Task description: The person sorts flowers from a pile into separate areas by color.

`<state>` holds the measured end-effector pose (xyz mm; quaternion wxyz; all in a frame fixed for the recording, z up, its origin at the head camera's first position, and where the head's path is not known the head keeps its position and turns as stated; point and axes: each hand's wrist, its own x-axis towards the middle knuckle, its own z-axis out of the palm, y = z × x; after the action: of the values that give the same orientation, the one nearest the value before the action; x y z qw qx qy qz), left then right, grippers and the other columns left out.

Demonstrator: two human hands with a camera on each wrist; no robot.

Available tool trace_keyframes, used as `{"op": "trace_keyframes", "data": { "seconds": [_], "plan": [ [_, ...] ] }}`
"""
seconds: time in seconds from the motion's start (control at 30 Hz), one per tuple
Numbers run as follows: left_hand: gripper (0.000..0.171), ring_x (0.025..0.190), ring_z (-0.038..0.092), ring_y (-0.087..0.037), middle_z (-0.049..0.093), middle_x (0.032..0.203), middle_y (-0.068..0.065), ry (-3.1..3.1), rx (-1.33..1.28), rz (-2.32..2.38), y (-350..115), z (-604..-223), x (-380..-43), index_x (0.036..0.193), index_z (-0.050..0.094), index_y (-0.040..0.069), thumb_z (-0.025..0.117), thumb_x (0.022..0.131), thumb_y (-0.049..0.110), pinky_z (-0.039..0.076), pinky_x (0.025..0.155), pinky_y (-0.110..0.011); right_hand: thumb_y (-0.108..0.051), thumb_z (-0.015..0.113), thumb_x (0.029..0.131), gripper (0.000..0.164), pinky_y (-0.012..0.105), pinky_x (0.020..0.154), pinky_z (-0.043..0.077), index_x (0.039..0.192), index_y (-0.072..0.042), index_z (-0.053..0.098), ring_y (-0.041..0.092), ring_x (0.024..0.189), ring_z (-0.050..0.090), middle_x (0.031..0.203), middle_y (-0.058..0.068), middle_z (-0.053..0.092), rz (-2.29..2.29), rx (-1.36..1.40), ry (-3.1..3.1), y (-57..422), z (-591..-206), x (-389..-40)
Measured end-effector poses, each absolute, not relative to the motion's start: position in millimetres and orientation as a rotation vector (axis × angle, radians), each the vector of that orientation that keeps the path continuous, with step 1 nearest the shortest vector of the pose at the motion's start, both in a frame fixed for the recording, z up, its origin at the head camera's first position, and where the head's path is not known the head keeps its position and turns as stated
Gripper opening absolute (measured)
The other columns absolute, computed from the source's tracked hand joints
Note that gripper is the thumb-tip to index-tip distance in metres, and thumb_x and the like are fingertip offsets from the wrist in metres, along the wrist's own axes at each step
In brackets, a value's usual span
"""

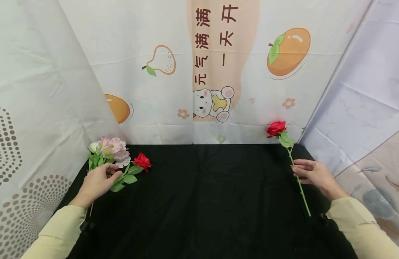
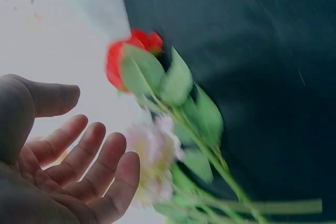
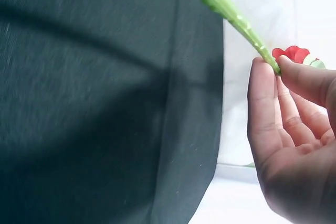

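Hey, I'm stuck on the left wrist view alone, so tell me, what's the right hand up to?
Observer: The right hand pinches the stem of a red rose between thumb and fingers.
Operator: Where does its bloom show?
Observer: In the head view, it shows against the white backdrop.
Operator: I've got a pink flower and another red one on my side. Anything else with them?
Observer: Yes, a whitish flower, just left of the pink flower in the head view.
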<state>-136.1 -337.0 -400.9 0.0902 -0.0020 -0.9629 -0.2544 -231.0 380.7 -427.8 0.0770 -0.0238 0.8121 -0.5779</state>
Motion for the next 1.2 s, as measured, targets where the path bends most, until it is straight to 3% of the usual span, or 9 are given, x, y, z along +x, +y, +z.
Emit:
{"op": "trace_keyframes", "data": {
  "seconds": [0.17,0.37,0.77,0.97,1.2],
  "plan": [
    [0.029,0.086,0.065,-0.036,0.07,0.095,-0.015,-2.937,0.044,-0.667,-360.3,-408.5,-137.7,0.109,0.067,-0.003,0.066,0.099,0.024,0.05,0.073,-0.056,-0.016,0.067,0.1,0.045,0.033,0.072,0.061,0.136,0.007,0.053,0.009,0.087,0.071,0.098,-0.019,0.07,-1.62,-0.046,2.492,385.4,-431.2,-235.4],
    [0.033,0.079,0.066,-0.037,0.069,0.093,-0.02,-3.03,0.022,-0.622,-384.8,-420.0,-137.5,0.112,0.065,-0.011,0.067,0.097,0.019,0.052,0.068,-0.056,-0.01,0.065,0.101,0.047,0.035,0.071,0.061,0.133,0.019,0.047,0.011,0.083,0.071,0.098,-0.006,0.074,-1.557,0.014,2.497,394.9,-438.8,-233.4],
    [0.035,0.074,0.066,-0.034,0.069,0.087,-0.02,-3.109,0.107,-0.669,-403.6,-421.7,-143.5,0.112,0.061,-0.017,0.072,0.09,0.009,0.054,0.065,-0.051,-0.009,0.062,0.102,0.05,0.037,0.071,0.061,0.135,0.022,0.042,0.013,0.084,0.07,0.104,0.01,0.074,-1.398,0.01,2.547,401.2,-443.2,-233.1],
    [0.036,0.078,0.067,-0.035,0.07,0.087,-0.019,-3.203,0.151,-0.628,-405.6,-425.9,-150.3,0.109,0.063,-0.017,0.076,0.086,0.007,0.052,0.073,-0.057,-0.006,0.062,0.1,0.044,0.041,0.069,0.061,0.132,0.022,0.047,0.018,0.084,0.069,0.105,0.022,0.072,-1.216,-0.007,2.617,399.6,-446.3,-231.2],
    [0.036,0.066,0.066,-0.022,0.068,0.087,-0.019,-3.266,0.232,-0.67,-409.9,-429.5,-156.9,0.109,0.063,-0.016,0.077,0.086,0.008,0.055,0.07,-0.052,0.0,0.066,0.095,0.036,0.041,0.065,0.062,0.124,0.019,0.056,0.024,0.083,0.069,0.098,0.019,0.071,-1.082,-0.017,2.701,398.8,-455.7,-232.4]
  ]
}}
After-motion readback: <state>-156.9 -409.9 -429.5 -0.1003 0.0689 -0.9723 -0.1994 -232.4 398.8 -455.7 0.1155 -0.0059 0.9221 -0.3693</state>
